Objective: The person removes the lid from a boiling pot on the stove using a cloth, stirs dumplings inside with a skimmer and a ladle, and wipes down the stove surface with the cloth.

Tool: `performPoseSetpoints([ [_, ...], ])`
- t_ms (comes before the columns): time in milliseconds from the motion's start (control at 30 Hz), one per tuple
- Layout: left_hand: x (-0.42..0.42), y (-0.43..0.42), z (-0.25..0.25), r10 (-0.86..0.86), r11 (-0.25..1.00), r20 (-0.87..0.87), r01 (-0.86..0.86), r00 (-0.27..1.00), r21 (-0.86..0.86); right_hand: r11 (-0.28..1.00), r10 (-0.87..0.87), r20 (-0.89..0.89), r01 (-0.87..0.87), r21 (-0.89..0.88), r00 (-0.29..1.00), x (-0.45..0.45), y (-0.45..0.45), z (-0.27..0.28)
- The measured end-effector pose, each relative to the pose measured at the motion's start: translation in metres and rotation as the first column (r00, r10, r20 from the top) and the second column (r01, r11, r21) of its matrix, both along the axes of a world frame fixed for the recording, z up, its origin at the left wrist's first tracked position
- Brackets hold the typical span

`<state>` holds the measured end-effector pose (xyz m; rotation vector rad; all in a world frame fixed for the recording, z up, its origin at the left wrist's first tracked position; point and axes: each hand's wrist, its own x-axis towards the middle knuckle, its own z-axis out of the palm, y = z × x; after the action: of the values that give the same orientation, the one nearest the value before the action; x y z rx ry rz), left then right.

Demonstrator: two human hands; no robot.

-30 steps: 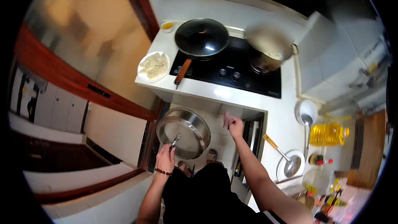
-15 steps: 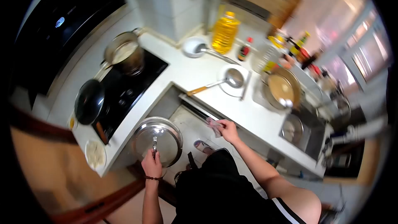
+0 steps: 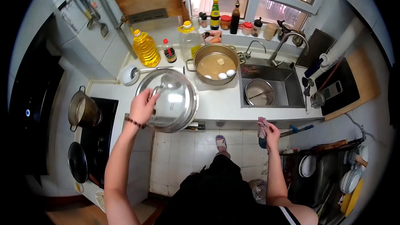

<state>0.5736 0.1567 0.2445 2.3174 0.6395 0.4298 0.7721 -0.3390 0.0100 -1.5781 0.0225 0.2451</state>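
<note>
My left hand (image 3: 142,107) is closed round the handle of a glass pot lid (image 3: 177,110) with a metal rim, above the counter's front edge. Through the glass, a ladle shows blurred. To the right of the lid, a large two-handled pot (image 3: 216,82) stands on the counter, holding brownish liquid, three white eggs (image 3: 222,76) and a pale lump. Out in front of the counter, below the sink, my right hand (image 3: 273,136) grips a crumpled pinkish cloth (image 3: 262,127).
The sink (image 3: 289,87) contains a metal pot (image 3: 259,103). On the left, another pot (image 3: 82,110) and a dark wok (image 3: 78,162) are at the stove (image 3: 106,118). An oil bottle (image 3: 146,50) stands at the back, and several seasoning bottles line the windowsill. A dish rack (image 3: 329,171) is lower right.
My view has swung right towards the sink and window. The lid has risen from beside the counter to above it, near the large pot. My right hand has moved right with the cloth.
</note>
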Motion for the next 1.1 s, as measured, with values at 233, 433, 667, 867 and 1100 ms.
performPoseSetpoints([
  [233,0.233,0.014,-0.001,-0.119,0.987,-0.039,0.122,0.992,0.108,0.995,-0.027,-0.020,0.029,0.097,0.999,0.116,-0.010,-0.019],
  [433,0.361,-0.009,-0.032,-0.069,0.992,-0.141,0.083,0.988,0.099,0.983,0.042,-0.070,-0.028,0.179,0.997,0.203,0.012,0.004],
  [667,0.424,-0.024,-0.063,-0.030,0.989,-0.261,0.066,0.965,0.129,0.971,0.076,-0.073,-0.057,0.230,0.994,0.242,0.019,0.002],
  [867,0.432,-0.029,-0.065,-0.017,0.993,-0.322,0.054,0.947,0.109,0.976,0.120,-0.126,-0.094,0.194,0.985,0.250,0.019,-0.019],
  [1100,0.439,-0.014,-0.093,0.000,0.998,-0.334,0.022,0.943,0.062,0.959,0.185,-0.130,-0.150,0.239,0.974,0.258,0.033,0.005],
])
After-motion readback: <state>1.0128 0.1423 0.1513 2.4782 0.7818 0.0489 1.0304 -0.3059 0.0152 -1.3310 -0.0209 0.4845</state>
